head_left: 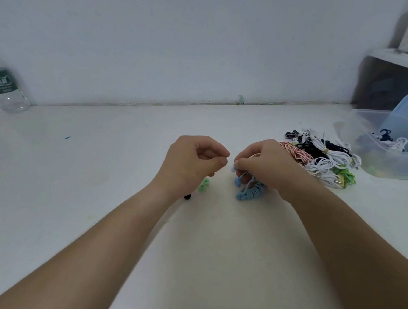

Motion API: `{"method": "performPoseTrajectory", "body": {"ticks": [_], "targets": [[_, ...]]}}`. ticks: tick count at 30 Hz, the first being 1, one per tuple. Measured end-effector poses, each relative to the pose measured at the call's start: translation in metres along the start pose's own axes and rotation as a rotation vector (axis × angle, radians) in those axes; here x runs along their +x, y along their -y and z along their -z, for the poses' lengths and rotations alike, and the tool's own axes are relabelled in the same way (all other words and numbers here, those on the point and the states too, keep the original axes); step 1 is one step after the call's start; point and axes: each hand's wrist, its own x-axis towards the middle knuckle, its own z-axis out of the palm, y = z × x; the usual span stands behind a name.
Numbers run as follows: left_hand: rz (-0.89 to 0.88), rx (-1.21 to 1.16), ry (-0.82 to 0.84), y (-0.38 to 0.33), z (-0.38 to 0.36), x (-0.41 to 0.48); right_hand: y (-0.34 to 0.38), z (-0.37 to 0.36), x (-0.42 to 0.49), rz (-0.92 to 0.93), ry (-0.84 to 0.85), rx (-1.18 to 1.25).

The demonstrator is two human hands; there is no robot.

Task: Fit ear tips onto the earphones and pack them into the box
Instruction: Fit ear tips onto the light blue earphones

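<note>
If nudged, just below centre, likely to roll away: small green silicone ear tips (204, 185) close under left hand (193, 161). Cannot tell whether that curled hand pinches a tip. Grips pale blue coiled earphone (250, 192) with right hand (266, 165), bud pinched; could slip if pressed askew. Farther right, tangled earphone pile (322, 159) before clear plastic box (357, 125): snag risk when packing.
</note>
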Motion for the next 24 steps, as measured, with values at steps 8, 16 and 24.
{"method": "performPoseTrajectory", "body": {"ticks": [8, 16, 24], "targets": [[-0.057, 0.173, 0.123, -0.005, -0.010, -0.007, -0.002, 0.003, 0.000, -0.065, 0.023, 0.316], [-0.022, 0.074, 0.040, -0.001, -0.010, -0.002, -0.003, 0.005, 0.002, -0.042, -0.071, 0.046], [0.026, -0.104, 0.021, 0.002, -0.007, 0.001, 0.011, 0.002, -0.006, 0.262, -0.059, 0.054]]}}
